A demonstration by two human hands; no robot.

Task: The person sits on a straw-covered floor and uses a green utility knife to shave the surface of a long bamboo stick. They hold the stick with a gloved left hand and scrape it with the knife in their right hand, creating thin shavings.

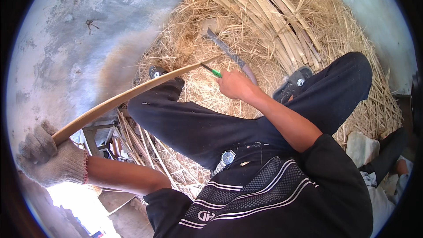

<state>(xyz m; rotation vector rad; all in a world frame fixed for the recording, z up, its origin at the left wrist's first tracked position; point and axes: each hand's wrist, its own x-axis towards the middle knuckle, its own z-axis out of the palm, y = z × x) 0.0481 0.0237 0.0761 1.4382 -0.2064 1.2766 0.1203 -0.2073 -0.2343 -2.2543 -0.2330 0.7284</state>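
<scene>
My left hand (42, 155), in a grey knitted glove, is closed round the lower end of a long bamboo strip (132, 92). The strip slants up across my bent leg, its thin far end over the shavings. In my bare right hand (236, 84) is a small green-handled knife (213, 70), its dark blade at the strip near that far end. Whether the edge is cutting in, I cannot tell. Just beyond, a larger knife (225, 49) with a long blade and brownish handle lies on the shavings.
Several split bamboo strips (273, 22) lie bundled at the far right on a heap of pale shavings (348, 26). A stained wall (92, 31) rises on the left. More thin strips (145, 145) lie beside my left arm. A wristwatch (227, 157) rests at my lap.
</scene>
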